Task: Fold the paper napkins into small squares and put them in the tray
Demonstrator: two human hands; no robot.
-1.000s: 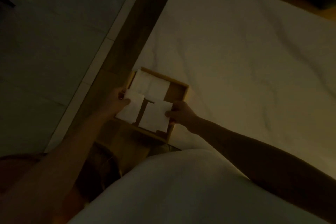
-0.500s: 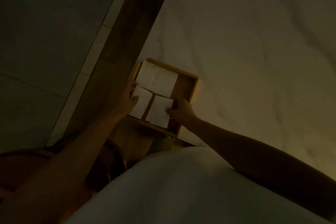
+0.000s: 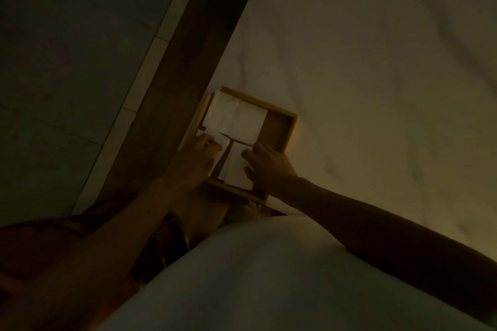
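Dimly, mid-frame, left hand (image 3: 197,158) and right hand (image 3: 269,165) press flat on folded napkins (image 3: 234,168) inside a wooden tray (image 3: 278,126).

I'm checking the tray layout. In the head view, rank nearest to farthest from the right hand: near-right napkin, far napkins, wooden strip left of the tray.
1. Near-right napkin, touched by the right hand.
2. Far napkins, at the far side of the tray.
3. Wooden strip, past the tray's left rim.
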